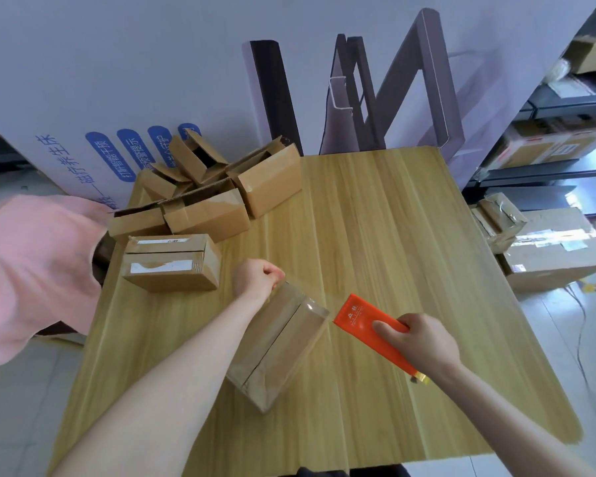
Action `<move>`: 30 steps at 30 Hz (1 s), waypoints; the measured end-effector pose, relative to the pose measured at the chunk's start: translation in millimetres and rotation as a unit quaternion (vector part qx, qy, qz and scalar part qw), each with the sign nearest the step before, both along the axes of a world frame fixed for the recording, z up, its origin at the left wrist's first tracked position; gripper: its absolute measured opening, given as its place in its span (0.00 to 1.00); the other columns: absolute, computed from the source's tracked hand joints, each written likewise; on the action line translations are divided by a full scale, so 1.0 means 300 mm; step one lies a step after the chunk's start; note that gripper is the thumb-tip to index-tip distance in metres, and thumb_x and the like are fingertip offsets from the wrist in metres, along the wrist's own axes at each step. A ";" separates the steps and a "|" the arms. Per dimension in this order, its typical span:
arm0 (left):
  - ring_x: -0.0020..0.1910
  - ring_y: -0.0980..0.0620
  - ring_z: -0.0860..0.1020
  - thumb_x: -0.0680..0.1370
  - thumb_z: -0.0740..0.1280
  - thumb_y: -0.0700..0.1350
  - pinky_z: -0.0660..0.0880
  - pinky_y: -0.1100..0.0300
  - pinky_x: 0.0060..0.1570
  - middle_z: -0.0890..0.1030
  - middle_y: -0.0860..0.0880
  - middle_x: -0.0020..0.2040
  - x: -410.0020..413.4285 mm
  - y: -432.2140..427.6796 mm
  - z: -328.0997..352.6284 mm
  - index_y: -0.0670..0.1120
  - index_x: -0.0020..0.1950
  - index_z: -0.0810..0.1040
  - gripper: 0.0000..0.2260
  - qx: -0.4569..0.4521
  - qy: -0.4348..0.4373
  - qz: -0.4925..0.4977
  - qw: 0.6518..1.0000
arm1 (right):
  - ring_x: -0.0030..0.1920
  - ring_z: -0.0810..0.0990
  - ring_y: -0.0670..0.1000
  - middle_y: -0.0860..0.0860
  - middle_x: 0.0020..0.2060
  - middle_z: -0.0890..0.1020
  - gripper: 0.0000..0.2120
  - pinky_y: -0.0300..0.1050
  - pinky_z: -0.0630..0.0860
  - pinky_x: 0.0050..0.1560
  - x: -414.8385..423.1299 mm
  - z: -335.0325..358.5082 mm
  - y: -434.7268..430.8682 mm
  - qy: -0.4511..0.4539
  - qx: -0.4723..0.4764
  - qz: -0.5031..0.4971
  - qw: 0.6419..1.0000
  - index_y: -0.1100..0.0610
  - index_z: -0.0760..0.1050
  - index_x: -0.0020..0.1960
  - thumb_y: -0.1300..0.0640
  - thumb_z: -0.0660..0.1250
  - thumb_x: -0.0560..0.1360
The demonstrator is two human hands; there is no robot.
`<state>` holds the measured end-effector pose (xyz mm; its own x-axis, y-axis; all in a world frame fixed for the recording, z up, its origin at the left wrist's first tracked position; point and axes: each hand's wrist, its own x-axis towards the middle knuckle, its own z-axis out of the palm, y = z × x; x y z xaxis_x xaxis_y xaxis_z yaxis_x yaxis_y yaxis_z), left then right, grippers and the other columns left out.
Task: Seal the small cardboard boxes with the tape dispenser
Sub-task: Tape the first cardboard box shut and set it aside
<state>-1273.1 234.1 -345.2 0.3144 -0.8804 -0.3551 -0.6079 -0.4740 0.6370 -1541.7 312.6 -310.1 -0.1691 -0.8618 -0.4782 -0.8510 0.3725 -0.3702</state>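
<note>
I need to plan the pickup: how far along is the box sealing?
Done: possibly one closed labelled cardboard box, though tape over its seam is unclear. In hand: the left hand grips the brown cardboard box in the middle while the right hand holds the orange tape dispenser, clear tape stretched from it over the box. Left: the pile of open-flapped cardboard boxes at the back left.

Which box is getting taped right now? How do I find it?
Look at the big wooden table. Near its front, away from the pile of open boxes at the far left corner, one small box lies between two hands: the left hand grips its far end, the right hand holds the orange tape dispenser beside it. It is the only box a hand touches.
</note>
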 end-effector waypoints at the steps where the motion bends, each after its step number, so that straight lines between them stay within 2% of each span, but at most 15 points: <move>1: 0.32 0.57 0.79 0.76 0.70 0.43 0.74 0.67 0.34 0.83 0.53 0.34 0.001 -0.002 -0.013 0.51 0.39 0.84 0.07 0.003 -0.003 -0.001 1.000 | 0.26 0.80 0.47 0.47 0.29 0.80 0.20 0.36 0.66 0.23 0.005 -0.010 -0.002 0.002 0.003 0.000 1.000 0.52 0.76 0.35 0.37 0.64 0.73; 4: 0.37 0.55 0.81 0.76 0.70 0.44 0.78 0.62 0.42 0.84 0.52 0.38 -0.001 -0.004 -0.056 0.50 0.40 0.84 0.05 0.006 0.003 0.001 1.000 | 0.29 0.80 0.47 0.46 0.30 0.79 0.21 0.37 0.66 0.25 0.015 -0.034 -0.010 0.021 0.009 -0.002 1.000 0.53 0.76 0.35 0.36 0.63 0.73; 6: 0.41 0.53 0.80 0.76 0.70 0.45 0.76 0.62 0.45 0.85 0.51 0.43 -0.008 0.003 -0.086 0.48 0.45 0.85 0.04 0.001 -0.002 0.001 1.000 | 0.31 0.80 0.47 0.47 0.30 0.79 0.22 0.38 0.68 0.28 0.025 -0.052 -0.016 0.031 0.011 -0.002 0.999 0.54 0.77 0.36 0.35 0.63 0.72; 10: 0.52 0.49 0.80 0.78 0.66 0.48 0.74 0.61 0.48 0.84 0.50 0.53 -0.017 0.021 -0.129 0.48 0.54 0.84 0.09 -0.017 -0.014 0.002 1.000 | 0.31 0.80 0.48 0.47 0.30 0.80 0.22 0.38 0.72 0.29 0.052 -0.076 -0.021 0.035 0.010 -0.005 0.999 0.54 0.77 0.37 0.35 0.63 0.72; 12: 0.59 0.47 0.78 0.81 0.61 0.52 0.73 0.58 0.54 0.81 0.48 0.60 -0.012 0.027 -0.148 0.47 0.63 0.79 0.16 0.018 -0.041 -0.021 0.999 | 0.30 0.80 0.48 0.47 0.30 0.79 0.22 0.38 0.69 0.27 0.054 -0.073 -0.023 0.044 0.007 -0.005 0.999 0.54 0.76 0.36 0.35 0.62 0.72; 14: 0.65 0.44 0.73 0.82 0.56 0.57 0.70 0.54 0.61 0.76 0.45 0.66 -0.001 0.040 -0.161 0.43 0.71 0.70 0.24 0.057 -0.040 0.002 0.998 | 0.29 0.80 0.48 0.47 0.29 0.79 0.22 0.37 0.66 0.25 0.052 -0.070 -0.021 0.047 0.004 -0.005 0.999 0.54 0.76 0.35 0.36 0.62 0.73; 16: 0.68 0.45 0.71 0.82 0.53 0.57 0.67 0.54 0.64 0.74 0.44 0.69 0.000 0.066 -0.162 0.43 0.74 0.66 0.25 0.024 -0.018 0.040 0.999 | 0.30 0.80 0.48 0.47 0.30 0.79 0.22 0.37 0.66 0.25 0.053 -0.070 -0.021 0.051 0.000 -0.004 0.999 0.54 0.76 0.36 0.36 0.62 0.73; 18: 0.65 0.47 0.74 0.83 0.53 0.56 0.68 0.56 0.61 0.77 0.47 0.65 -0.009 0.098 -0.160 0.45 0.71 0.71 0.22 -0.021 -0.004 0.023 1.000 | 0.30 0.80 0.48 0.47 0.30 0.79 0.22 0.37 0.66 0.25 0.057 -0.067 -0.025 0.057 -0.001 0.004 0.998 0.54 0.75 0.36 0.36 0.62 0.73; 20: 0.55 0.45 0.79 0.82 0.53 0.57 0.71 0.56 0.47 0.82 0.47 0.51 -0.024 0.124 -0.171 0.46 0.58 0.78 0.20 -0.007 -0.023 -0.054 0.998 | 0.30 0.79 0.48 0.47 0.30 0.78 0.21 0.37 0.66 0.25 0.061 -0.060 -0.035 0.070 0.000 0.016 0.997 0.54 0.75 0.36 0.36 0.62 0.73; 22: 0.41 0.42 0.78 0.81 0.53 0.59 0.66 0.55 0.34 0.77 0.46 0.36 -0.026 0.130 -0.185 0.42 0.43 0.75 0.23 0.007 -0.065 -0.093 0.994 | 0.33 0.80 0.49 0.47 0.31 0.79 0.22 0.38 0.69 0.28 0.072 -0.048 -0.054 0.097 -0.005 0.035 0.995 0.54 0.77 0.38 0.36 0.62 0.72; 23: 0.37 0.43 0.76 0.81 0.52 0.59 0.64 0.55 0.32 0.75 0.47 0.33 -0.025 0.129 -0.188 0.41 0.41 0.73 0.24 0.007 -0.078 -0.094 0.992 | 0.33 0.79 0.50 0.47 0.31 0.78 0.22 0.39 0.70 0.30 0.080 -0.039 -0.067 0.114 -0.008 0.047 0.992 0.55 0.77 0.38 0.36 0.61 0.72; 27: 0.36 0.46 0.76 0.81 0.51 0.60 0.66 0.55 0.31 0.78 0.46 0.35 -0.035 0.134 -0.194 0.42 0.44 0.75 0.24 -0.001 -0.090 -0.081 0.993 | 0.35 0.75 0.52 0.47 0.29 0.72 0.21 0.41 0.66 0.33 0.119 0.014 -0.111 0.177 -0.021 0.101 0.979 0.53 0.67 0.32 0.38 0.61 0.74; 30: 0.37 0.45 0.76 0.82 0.51 0.59 0.66 0.56 0.32 0.78 0.47 0.36 -0.059 0.145 -0.188 0.43 0.46 0.76 0.23 -0.006 -0.087 -0.050 0.995 | 0.37 0.74 0.52 0.46 0.29 0.69 0.20 0.40 0.66 0.34 0.153 0.045 -0.128 0.215 -0.046 0.145 0.965 0.52 0.64 0.32 0.41 0.60 0.75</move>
